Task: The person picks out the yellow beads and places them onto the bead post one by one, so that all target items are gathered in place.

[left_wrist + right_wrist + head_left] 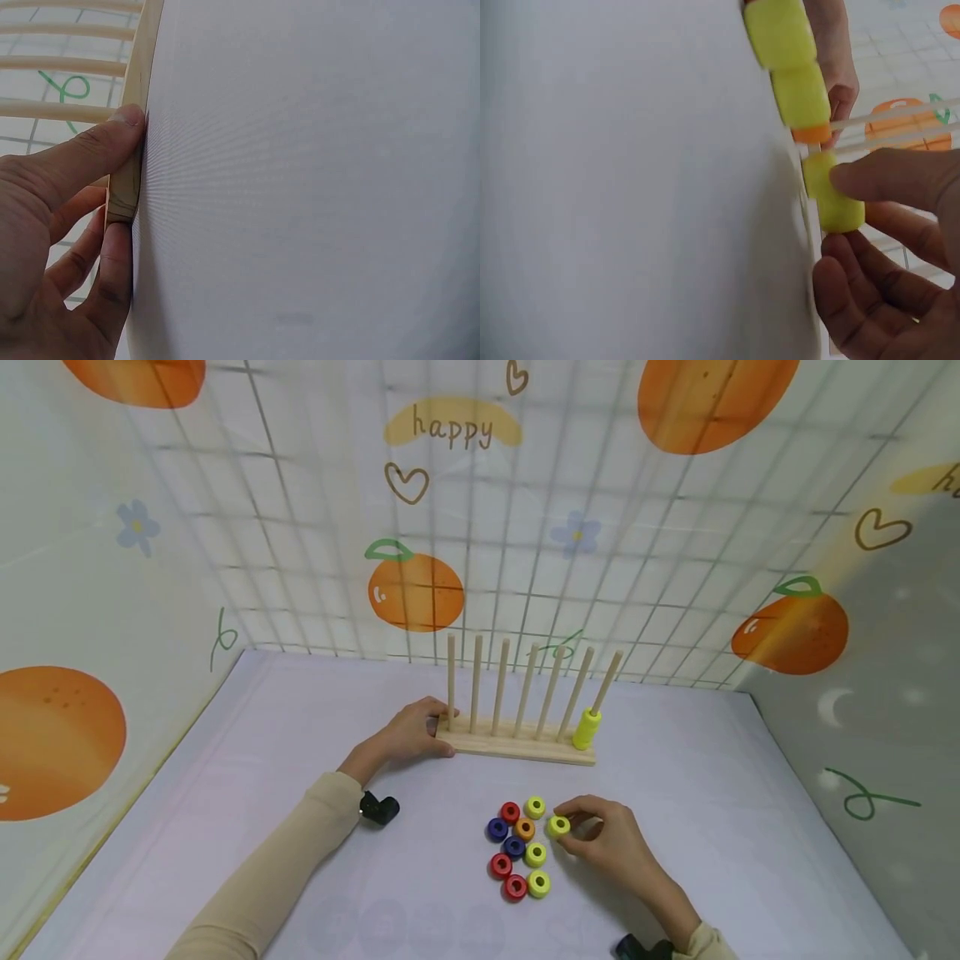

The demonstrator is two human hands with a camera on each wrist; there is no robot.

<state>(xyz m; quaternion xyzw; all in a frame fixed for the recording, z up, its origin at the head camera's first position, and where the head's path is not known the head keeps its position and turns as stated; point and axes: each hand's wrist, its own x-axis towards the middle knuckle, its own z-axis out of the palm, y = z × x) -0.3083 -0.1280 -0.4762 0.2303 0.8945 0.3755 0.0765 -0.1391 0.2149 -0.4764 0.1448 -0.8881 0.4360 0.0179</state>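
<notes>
My left hand (pixel 411 729) grips the left end of a wooden peg rack (pixel 517 746); in the left wrist view its thumb presses the long side of the base (pixel 127 187) and other fingers lie round the end. Upright pegs stand in a row along the rack, and yellow beads (pixel 587 729) are stacked on the rightmost one. Between thumb and fingers, my right hand (pixel 611 843) pinches a yellow bead (pixel 558 826) at the right side of a loose group of beads. The right wrist view shows that bead (pixel 844 210) with the thumb on its side.
Red beads (pixel 501 866), dark blue beads (pixel 497 829), an orange bead (pixel 524 829) and several yellow beads (pixel 538 883) lie close together on the white tabletop (pixel 420 877). Behind the rack hangs a printed curtain (pixel 480 527) with a grid and oranges.
</notes>
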